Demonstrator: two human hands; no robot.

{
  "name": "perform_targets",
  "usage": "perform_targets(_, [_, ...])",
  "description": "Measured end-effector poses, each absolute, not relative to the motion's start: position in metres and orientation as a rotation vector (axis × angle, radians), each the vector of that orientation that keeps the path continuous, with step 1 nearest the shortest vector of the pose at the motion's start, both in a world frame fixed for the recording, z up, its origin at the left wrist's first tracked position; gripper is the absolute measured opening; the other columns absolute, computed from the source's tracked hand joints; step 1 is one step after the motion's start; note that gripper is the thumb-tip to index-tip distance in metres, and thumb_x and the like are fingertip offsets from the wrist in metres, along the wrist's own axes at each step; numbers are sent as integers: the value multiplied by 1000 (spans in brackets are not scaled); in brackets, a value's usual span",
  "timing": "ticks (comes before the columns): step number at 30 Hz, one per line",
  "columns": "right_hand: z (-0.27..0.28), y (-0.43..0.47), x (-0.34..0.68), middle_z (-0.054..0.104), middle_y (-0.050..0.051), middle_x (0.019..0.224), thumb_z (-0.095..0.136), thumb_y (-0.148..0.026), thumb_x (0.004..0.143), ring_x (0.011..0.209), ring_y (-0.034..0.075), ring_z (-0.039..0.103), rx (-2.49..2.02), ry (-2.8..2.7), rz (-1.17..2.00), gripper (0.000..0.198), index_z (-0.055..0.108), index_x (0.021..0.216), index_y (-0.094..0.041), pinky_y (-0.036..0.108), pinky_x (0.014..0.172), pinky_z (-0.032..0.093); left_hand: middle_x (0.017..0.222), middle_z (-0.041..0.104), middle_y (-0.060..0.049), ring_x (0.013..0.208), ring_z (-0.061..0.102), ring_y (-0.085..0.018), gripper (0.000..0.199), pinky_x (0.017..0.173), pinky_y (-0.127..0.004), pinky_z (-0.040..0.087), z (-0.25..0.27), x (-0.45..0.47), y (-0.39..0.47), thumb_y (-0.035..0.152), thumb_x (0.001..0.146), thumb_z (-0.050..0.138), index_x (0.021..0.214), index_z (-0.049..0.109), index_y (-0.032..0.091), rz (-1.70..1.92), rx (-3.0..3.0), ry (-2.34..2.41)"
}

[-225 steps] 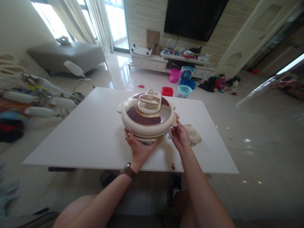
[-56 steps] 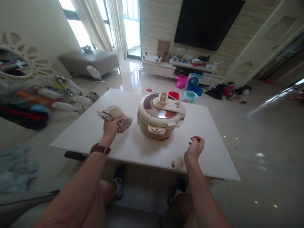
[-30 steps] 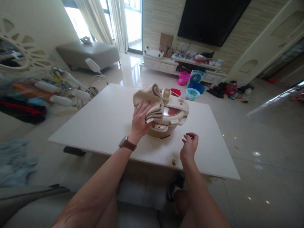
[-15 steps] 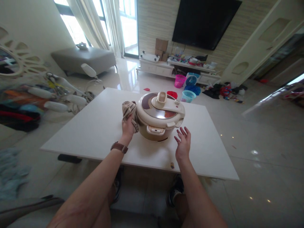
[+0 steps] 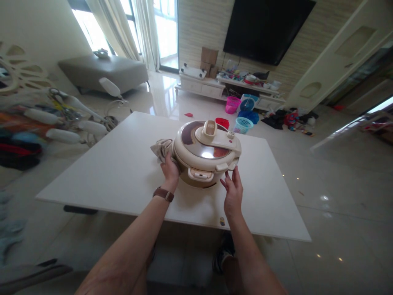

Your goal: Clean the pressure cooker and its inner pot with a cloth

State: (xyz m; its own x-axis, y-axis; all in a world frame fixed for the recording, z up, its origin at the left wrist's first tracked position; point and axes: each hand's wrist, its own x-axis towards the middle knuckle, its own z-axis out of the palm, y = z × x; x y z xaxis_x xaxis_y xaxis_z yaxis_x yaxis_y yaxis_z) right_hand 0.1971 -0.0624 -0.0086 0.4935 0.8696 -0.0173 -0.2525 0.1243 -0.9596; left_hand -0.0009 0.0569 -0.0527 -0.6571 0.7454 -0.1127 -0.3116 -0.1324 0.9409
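A cream electric pressure cooker (image 5: 207,153) stands on a white table, its glossy domed lid shut and a latch handle facing me. My left hand (image 5: 170,169) is closed on a crumpled beige-brown cloth (image 5: 162,150) and presses against the cooker's left side. At the cooker's lower right is my right hand (image 5: 233,192), with its fingers apart and raised, the fingertips touching or very close to the body under the lid's edge. Whether they bear on it I cannot tell.
The white table (image 5: 101,172) carries a small sticker (image 5: 222,221) near its front edge. Beyond it stand a pink basket (image 5: 232,105), a light blue basket (image 5: 243,125) and a cluttered low cabinet (image 5: 201,87). A lamp with several white shades (image 5: 63,136) stands at the left.
My right hand has moved up and in to the cooker's right side. My left hand with the cloth has shifted slightly, lower against the cooker. The view has moved a little.
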Motion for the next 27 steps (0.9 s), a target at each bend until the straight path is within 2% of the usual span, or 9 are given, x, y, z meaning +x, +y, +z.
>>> perform_targets(3, [-10, -62, 197, 34, 9, 172, 73, -37, 77, 148, 33, 52, -1170, -681, 905, 85, 48, 157, -32, 53, 117, 45, 137, 71, -12, 134, 63, -25, 39, 120, -42, 44, -42, 9, 55, 38, 94, 62, 124, 71, 15, 1963, 475, 1447])
perform_targets(6, [-12, -62, 198, 33, 8, 172, 73, -37, 77, 147, 33, 53, -1180, -687, 910, 85, 47, 158, -32, 53, 119, 44, 139, 70, -12, 135, 62, -23, 38, 122, -37, 41, -33, 14, 48, 36, 98, 56, 127, 72, 17, 2058, 778, 1414])
perform_targets(10, [-14, -62, 202, 33, 9, 173, 71, -38, 80, 147, 32, 53, -1179, -724, 927, 83, 46, 159, -32, 53, 117, 46, 138, 70, -14, 140, 57, -27, 43, 123, -44, 40, -24, 12, 26, 44, 100, 53, 128, 73, 19, 2042, 1370, 1491])
perform_targets(12, [-14, -63, 203, 32, 10, 173, 71, -37, 80, 148, 33, 52, -1176, -737, 937, 84, 45, 160, -32, 53, 115, 47, 142, 68, -14, 149, 49, -29, 47, 126, -50, 34, -15, 10, 11, 47, 101, 52, 134, 71, 21, 1966, 1789, 1435])
perform_targets(14, [-14, -63, 202, 31, 11, 173, 71, -37, 79, 148, 33, 52, -1170, -733, 939, 85, 44, 160, -32, 53, 115, 47, 147, 65, -13, 154, 41, -32, 52, 130, -56, 22, -5, 9, -3, 51, 101, 50, 140, 68, 23, 1793, 2195, 1297])
perform_targets(16, [-14, -63, 200, 30, 11, 174, 71, -37, 79, 148, 33, 52, -1162, -722, 930, 87, 43, 161, -31, 53, 116, 46, 150, 63, -12, 155, 40, -35, 58, 131, -59, 13, 5, 10, -14, 58, 99, 49, 143, 67, 25, 1626, 2433, 1207])
perform_targets(22, [-19, -61, 196, 27, 10, 175, 70, -33, 79, 148, 31, 51, -1160, -738, 887, 88, 41, 162, -31, 53, 121, 40, 156, 58, -12, 155, 38, -35, 69, 132, -56, 10, 16, 12, -15, 66, 97, 46, 148, 63, 23, 1468, 2431, 1327])
perform_targets(27, [-24, -60, 193, 30, 12, 174, 69, -29, 80, 150, 30, 50, -1157, -768, 867, 91, 34, 165, -30, 52, 123, 37, 157, 57, -12, 156, 37, -37, 71, 132, -54, 9, 13, 6, -4, 65, 90, 60, 148, 63, 25, 1549, 2203, 1307])
